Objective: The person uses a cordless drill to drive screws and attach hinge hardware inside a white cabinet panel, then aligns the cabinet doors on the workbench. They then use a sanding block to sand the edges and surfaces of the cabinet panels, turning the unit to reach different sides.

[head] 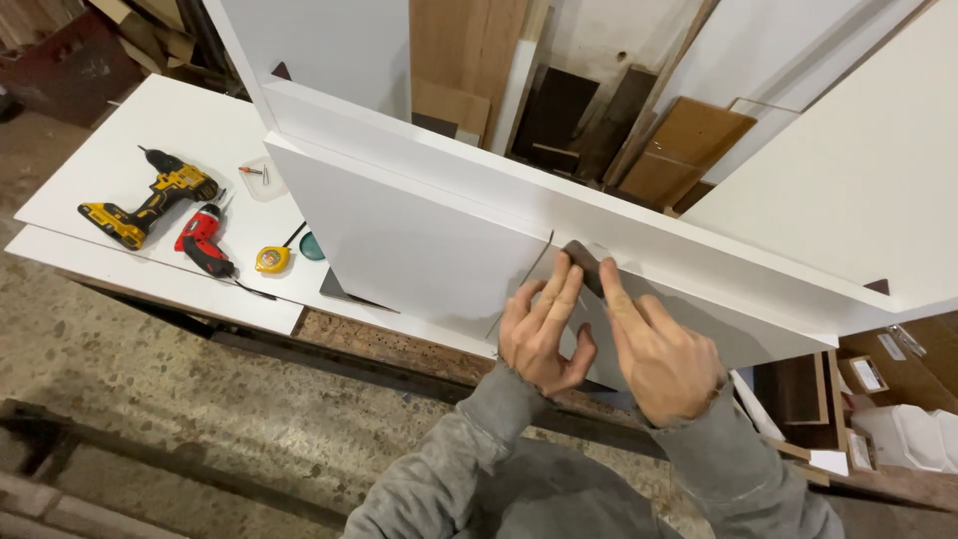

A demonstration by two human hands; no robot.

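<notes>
Protective film: thin, translucent sheet [519, 289], sitting at centre frame on the face of the white panel [399, 240]; we are seeing one edge curling away from the board at about 12 o'clock of our left hand.
Progress: we are judging the peel as barely begun. Only a narrow flap near the panel's top edge is lifting; the broad face toward 9 o'clock is looking covered and flat. How much film lies under our hands we cannot tell.
Left hand: our left hand [542, 329] is pressing flat on the panel face, fingers [559, 289] stretched toward 12 o'clock, thumb tucked under; not clenched, gripping nothing that we can make out.
Right hand: our right hand [659, 349] is lying just beside the left, forefinger [611, 291] reaching up to a small dark corner piece [582, 262] at the panel's top edge, touching it; whether it is pinching film we cannot tell.
Panel material: smooth, matte white laminate board, straight-edged, standing tilted against a second white board [599, 200].
Bench: white sheet worktop [120, 150] at 10 o'clock, well apart from our hands.
Tools on bench: yellow cordless drill [150, 200], red driver [203, 240], yellow tape measure [271, 260], lying near one another.
Background: brown wood offcuts [689, 145] leaning at 1 o'clock.
Floor: rough speckled concrete [150, 379].
</notes>
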